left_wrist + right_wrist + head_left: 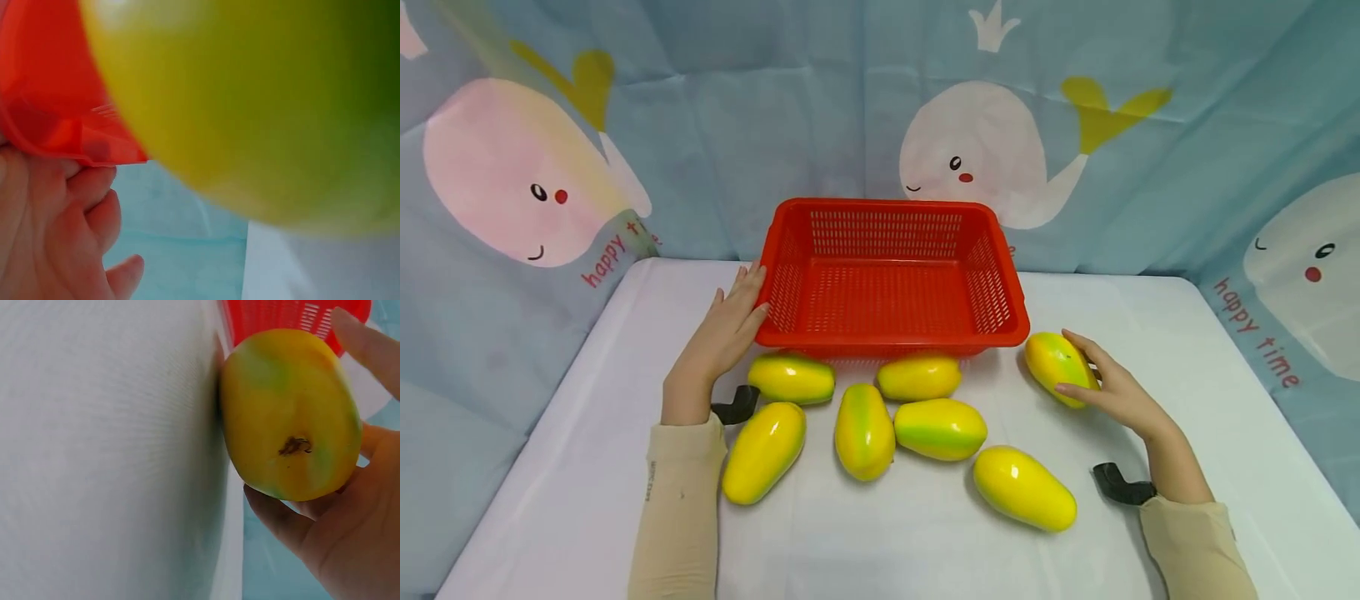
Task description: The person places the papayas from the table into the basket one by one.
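A yellow papaya [1054, 367] with green patches lies on the white table, right of the red basket. My right hand [1116, 392] holds it from its right side, thumb nearest me and fingers on the far side. The right wrist view shows the dark stem scar of this papaya [287, 419] and my curled fingers against it. My left hand [722, 329] rests with extended fingers against the left side of the red plastic basket [891, 340]. In the left wrist view, my left fingertips touch the basket rim [56, 153], while a blurred papaya [250, 112] fills much of the picture.
Several more papayas lie in front of the basket, among them one papaya [792, 379] beside my left wrist and another papaya [1025, 489] toward the front right. A blue cloth [715, 150] printed with whales hangs behind the white table [880, 550].
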Demonstrator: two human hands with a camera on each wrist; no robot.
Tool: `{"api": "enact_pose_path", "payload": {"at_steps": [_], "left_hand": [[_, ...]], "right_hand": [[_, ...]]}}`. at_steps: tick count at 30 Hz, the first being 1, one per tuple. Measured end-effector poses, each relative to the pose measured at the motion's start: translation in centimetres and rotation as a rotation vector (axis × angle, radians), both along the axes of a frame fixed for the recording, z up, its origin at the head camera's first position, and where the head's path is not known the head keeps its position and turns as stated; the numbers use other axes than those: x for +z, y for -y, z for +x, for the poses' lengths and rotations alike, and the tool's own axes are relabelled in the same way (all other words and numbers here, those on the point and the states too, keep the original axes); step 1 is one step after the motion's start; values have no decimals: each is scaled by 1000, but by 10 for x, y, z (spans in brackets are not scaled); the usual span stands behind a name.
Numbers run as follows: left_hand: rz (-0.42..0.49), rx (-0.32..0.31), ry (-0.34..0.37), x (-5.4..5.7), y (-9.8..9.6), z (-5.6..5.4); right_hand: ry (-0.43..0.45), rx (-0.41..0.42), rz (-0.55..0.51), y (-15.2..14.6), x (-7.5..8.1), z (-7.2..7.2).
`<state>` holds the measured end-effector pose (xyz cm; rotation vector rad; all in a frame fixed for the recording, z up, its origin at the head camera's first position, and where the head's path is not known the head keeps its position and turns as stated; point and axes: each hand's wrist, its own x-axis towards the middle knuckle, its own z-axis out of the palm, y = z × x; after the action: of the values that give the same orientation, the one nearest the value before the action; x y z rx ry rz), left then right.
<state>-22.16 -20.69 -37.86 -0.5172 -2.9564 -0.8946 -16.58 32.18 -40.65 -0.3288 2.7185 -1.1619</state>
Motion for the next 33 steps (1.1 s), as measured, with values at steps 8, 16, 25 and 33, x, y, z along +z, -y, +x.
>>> {"api": "enact_pose_path", "payload": {"at_steps": [8, 16, 25, 33], "left_hand": [[8, 4, 5, 2, 0, 1], [3, 25, 4, 1, -2, -1], [-71, 22, 34, 7, -2, 1], [-208, 76, -35, 9, -6, 2]], "right_hand": [[16, -60, 39, 2, -3, -4], [102, -146, 24, 2, -5, -6], [121, -138, 15, 2, -6, -4], [113, -118, -53, 3, -7, -5]]}}
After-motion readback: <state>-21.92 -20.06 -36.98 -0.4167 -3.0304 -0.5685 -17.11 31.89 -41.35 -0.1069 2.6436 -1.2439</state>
